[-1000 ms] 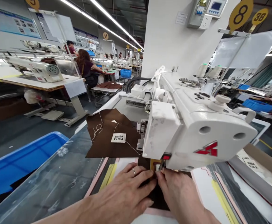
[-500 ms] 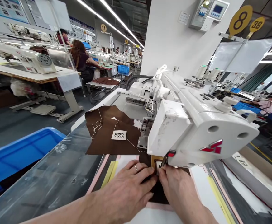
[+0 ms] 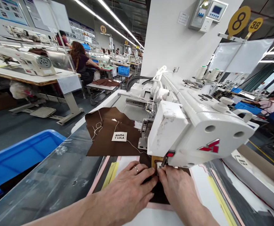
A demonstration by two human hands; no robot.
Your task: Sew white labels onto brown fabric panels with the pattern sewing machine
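My left hand [image 3: 132, 183], a ring on one finger, lies on dark brown fabric [image 3: 159, 194] with its fingers stretched toward a tan template frame [image 3: 153, 161]. Inside that frame shows part of a white label [image 3: 159, 165] with black letters. On the frame's other side is my right hand [image 3: 180, 185], fingers curled and pressed together at the label's edge. What they pinch is hidden; a dark slim piece [image 3: 165, 160] rises just above them. Farther back, a sewn label reading BIMBA Y LOLA [image 3: 119, 136] sits on a brown fabric piece [image 3: 106, 147] with loose white threads.
A white sewing machine head [image 3: 198, 125] overhangs my right hand. The presser clamp [image 3: 145, 135] stands behind the frame. A blue bin [image 3: 45, 138] is at the left. A roll of labels [image 3: 242, 158] lies at the right. Other people work at machines farther off.
The view has shifted very slightly. Both hands stay in nearly the same place at the label and frame.
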